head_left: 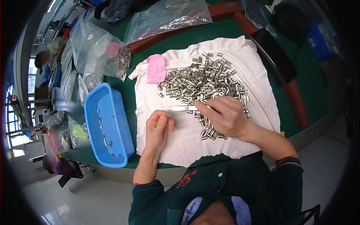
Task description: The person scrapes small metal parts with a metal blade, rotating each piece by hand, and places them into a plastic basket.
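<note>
My right hand [227, 116] is closed around a slim silver blade-like tool, perhaps a craft knife [183, 108], whose tip points left. Its handle is mostly hidden in my palm. Just below the tip, my left hand [156, 129] pinches a small metal fitting [169, 118] between thumb and fingers. The fitting and the blade look apart. Under and beyond my right hand lies a heap of short silver metal fittings [202, 80], some tubular with holes. They rest on a pale pink-white cloth [180, 150].
A blue plastic basket [125, 123] stands left of the cloth with several fittings inside. A pink paper slip [156, 68] lies at the heap's far left. Clear plastic bags [92, 48] sit beyond. At right, a black phone-like slab [273, 56] rests on a reddish-brown bar [296, 103].
</note>
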